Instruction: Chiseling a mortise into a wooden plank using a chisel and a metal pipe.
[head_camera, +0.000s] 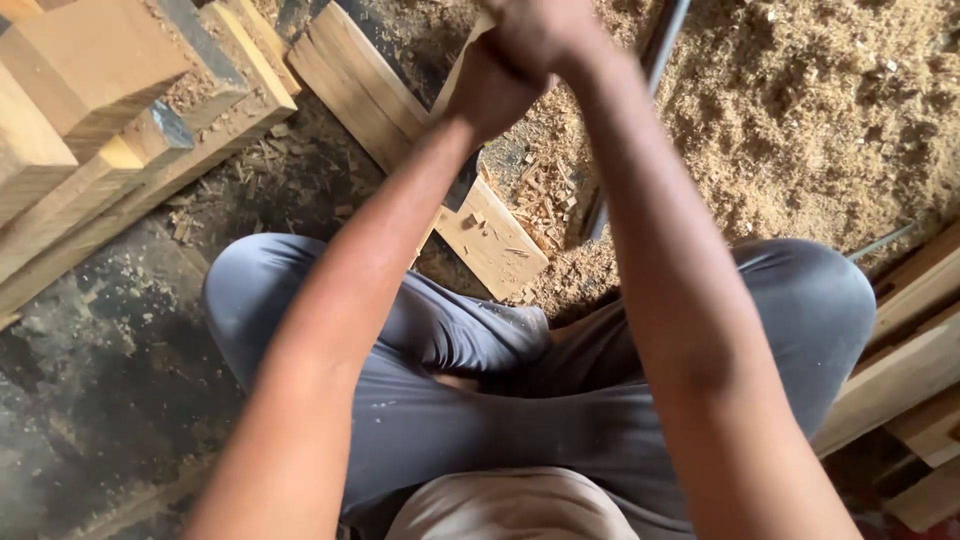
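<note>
Both hands clasped together, left hand (487, 85) and right hand (545, 35) gripping a pale wooden handle (470, 38) near the top edge, directly above the plank (420, 130) that lies on the floor, long axis running diagonally upper-left to lower-right, between the knees.

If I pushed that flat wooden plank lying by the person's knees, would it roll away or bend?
The wooden plank looks flat and thick, so it would probably slide, not roll, and stay stiff. The sawdust around it might let it slip a little. Its chipped surface looks rough, so likely splintery to touch.
</note>
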